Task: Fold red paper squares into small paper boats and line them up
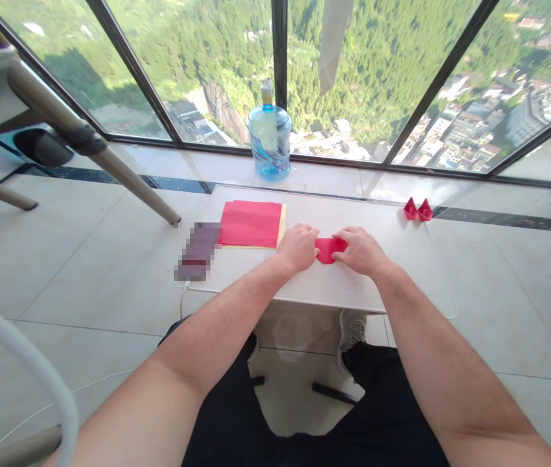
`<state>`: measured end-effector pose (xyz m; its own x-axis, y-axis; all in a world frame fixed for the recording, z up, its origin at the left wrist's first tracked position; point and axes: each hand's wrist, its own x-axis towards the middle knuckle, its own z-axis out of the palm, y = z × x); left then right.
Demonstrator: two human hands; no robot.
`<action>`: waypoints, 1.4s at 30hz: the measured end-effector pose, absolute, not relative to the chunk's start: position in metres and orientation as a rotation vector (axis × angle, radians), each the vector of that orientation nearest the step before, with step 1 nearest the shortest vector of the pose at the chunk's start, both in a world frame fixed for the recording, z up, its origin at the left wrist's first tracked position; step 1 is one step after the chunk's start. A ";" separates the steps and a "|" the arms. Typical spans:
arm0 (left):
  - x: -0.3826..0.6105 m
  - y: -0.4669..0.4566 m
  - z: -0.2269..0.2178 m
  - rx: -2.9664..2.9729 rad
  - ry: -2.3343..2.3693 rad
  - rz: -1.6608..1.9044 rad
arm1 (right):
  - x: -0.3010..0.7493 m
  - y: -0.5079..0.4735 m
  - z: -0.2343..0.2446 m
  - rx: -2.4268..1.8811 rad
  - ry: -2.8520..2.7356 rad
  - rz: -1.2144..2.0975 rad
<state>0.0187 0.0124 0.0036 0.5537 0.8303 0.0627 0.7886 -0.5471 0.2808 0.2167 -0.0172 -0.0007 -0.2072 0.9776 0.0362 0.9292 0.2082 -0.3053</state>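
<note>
A small folded piece of red paper (327, 251) lies on the low white table (256, 275), between my two hands. My left hand (299, 248) grips its left edge, fingers curled and thumb at the near side. On the right edge, my right hand (357, 251) pinches the paper between thumb and fingers. The fold's lower corners look slanted; its finer creases are too small to make out. Left of my left hand rests a stack of red paper sheets (251, 224), with a yellow sheet showing beneath.
Two folded red paper shapes (418, 210) stand at the table's far right corner. A blurred phone-like object (198, 251) with a white cable lies at the left. Behind the table, a blue water jug (269, 143) stands by the window. Metal furniture legs (129, 185) rise at left.
</note>
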 end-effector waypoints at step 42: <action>0.011 0.015 0.008 2.512 1.238 0.314 | 0.219 -0.015 0.005 -1.747 -2.262 0.371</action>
<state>0.0114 0.0149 0.0079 0.5999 0.7983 0.0534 0.7274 -0.5720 0.3791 0.2191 -0.0154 0.0045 -0.2443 0.9685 0.0480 0.9025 0.2452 -0.3542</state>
